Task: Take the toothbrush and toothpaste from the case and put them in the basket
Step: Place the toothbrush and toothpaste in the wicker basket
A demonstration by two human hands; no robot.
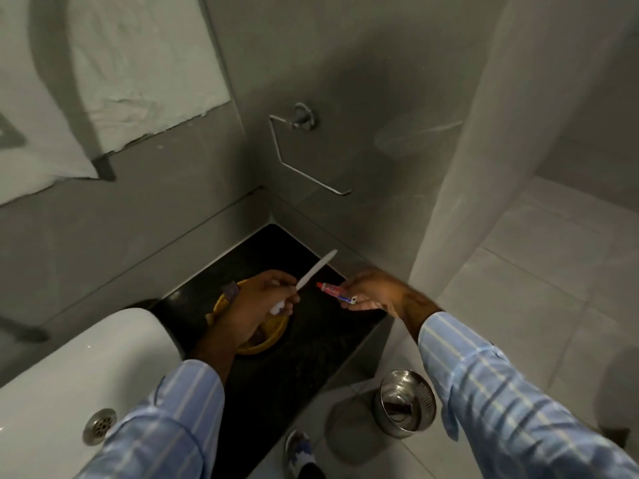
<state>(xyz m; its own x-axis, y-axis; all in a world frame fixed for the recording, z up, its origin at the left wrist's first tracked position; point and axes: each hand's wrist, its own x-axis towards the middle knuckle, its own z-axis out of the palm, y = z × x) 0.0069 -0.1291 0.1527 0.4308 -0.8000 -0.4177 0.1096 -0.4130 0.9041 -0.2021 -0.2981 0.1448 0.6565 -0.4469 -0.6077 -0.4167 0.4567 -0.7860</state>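
Observation:
My left hand (pixel 257 304) holds a white toothbrush (pixel 316 269) by its lower end, with the handle slanting up to the right. It hovers over a yellow woven basket (pixel 266 335) on the black counter (pixel 311 347) and hides most of it. My right hand (pixel 377 293) pinches a small red, white and blue toothpaste tube (pixel 337 292), its red cap pointing left toward the toothbrush. The two hands are close but apart. No case is plainly visible.
A white sink (pixel 86 368) with a metal drain (pixel 99 426) lies at the lower left. A steel bin (pixel 404 404) stands on the tiled floor beside the counter. A bare metal paper holder (pixel 304 146) hangs on the grey corner wall. A wall edge (pixel 460 167) rises at right.

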